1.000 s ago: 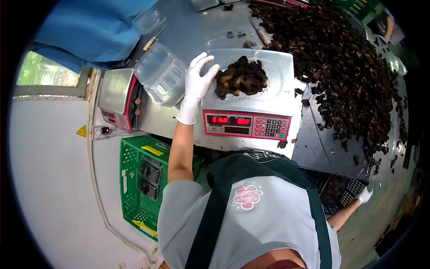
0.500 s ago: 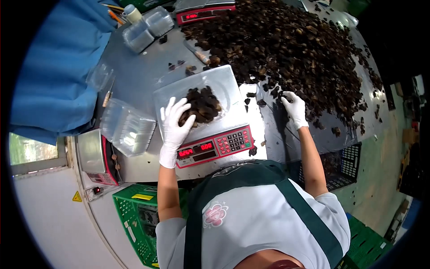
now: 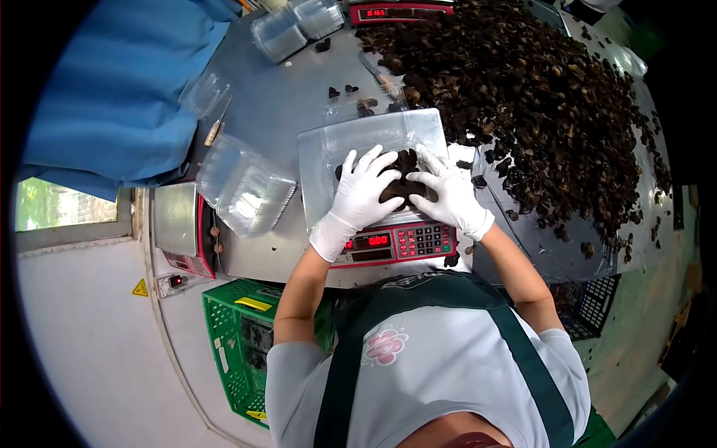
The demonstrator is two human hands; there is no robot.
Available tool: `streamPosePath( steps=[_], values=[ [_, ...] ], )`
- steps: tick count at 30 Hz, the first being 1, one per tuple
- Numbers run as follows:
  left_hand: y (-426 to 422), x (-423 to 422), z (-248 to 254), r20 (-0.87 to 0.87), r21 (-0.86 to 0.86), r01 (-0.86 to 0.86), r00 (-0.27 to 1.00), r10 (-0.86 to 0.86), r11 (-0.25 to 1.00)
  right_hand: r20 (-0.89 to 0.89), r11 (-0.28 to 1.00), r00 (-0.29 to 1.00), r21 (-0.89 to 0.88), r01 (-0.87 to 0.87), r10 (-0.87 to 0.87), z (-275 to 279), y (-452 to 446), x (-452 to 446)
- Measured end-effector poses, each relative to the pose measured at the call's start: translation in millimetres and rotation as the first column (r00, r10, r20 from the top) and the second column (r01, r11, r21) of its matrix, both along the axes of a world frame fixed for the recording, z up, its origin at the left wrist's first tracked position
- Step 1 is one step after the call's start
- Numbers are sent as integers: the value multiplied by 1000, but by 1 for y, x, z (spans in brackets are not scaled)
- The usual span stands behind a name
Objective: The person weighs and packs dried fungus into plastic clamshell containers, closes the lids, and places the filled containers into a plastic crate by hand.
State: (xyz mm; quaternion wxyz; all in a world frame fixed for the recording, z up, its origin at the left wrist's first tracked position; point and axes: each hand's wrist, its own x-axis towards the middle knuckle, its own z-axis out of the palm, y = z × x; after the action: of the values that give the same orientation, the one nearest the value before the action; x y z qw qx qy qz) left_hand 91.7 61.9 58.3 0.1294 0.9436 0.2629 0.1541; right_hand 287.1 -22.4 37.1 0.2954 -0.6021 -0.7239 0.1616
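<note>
My left hand (image 3: pixel 364 192), in a white glove, rests with spread, curved fingers on the left of a small heap of dark, mushroom-like pieces (image 3: pixel 404 166). From the other side my right hand (image 3: pixel 450 190), also gloved, lays its parted fingers on the same heap. A clear plastic box seems to hold the heap, its clear lid (image 3: pixel 364 106) raised at the back; the hands hide much of it. Beneath is the metal pan (image 3: pixel 315 160) of a weighing scale with a red front panel (image 3: pixel 407 244). Its left digits are partly covered by my left wrist.
A large pile of dark pieces (image 3: pixel 523 112) spreads over the right of the table. Stacked clear boxes (image 3: pixel 250 190) stand left of the scale, near a wooden-handled tool (image 3: pixel 215 131). A second scale (image 3: pixel 399 13) sits behind, a third (image 3: pixel 179 224) at left. Green crate (image 3: pixel 231 351) below.
My right hand has come left from the edge of the large pile onto the small heap. My left hand stays at the heap, and the whole view has shifted slightly.
</note>
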Motion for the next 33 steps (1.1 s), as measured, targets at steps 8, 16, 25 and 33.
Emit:
streamPosePath(
  steps=[8,16,25,33],
  values=[
    [2,-30,-12,445,-193,-108,876,185,975,-98,995,993,-79,58,-66,-6,-7,-9],
    [5,-37,-18,590,-392,-90,739,325,916,-51,980,993,-171,99,-109,3,-8,-8],
    [5,-38,-17,658,-486,5,660,362,874,44,985,989,110,135,-140,17,11,-26],
    [3,-37,-20,672,-520,32,632,386,854,-218,977,958,62,204,-186,5,19,-22]
  ],
)
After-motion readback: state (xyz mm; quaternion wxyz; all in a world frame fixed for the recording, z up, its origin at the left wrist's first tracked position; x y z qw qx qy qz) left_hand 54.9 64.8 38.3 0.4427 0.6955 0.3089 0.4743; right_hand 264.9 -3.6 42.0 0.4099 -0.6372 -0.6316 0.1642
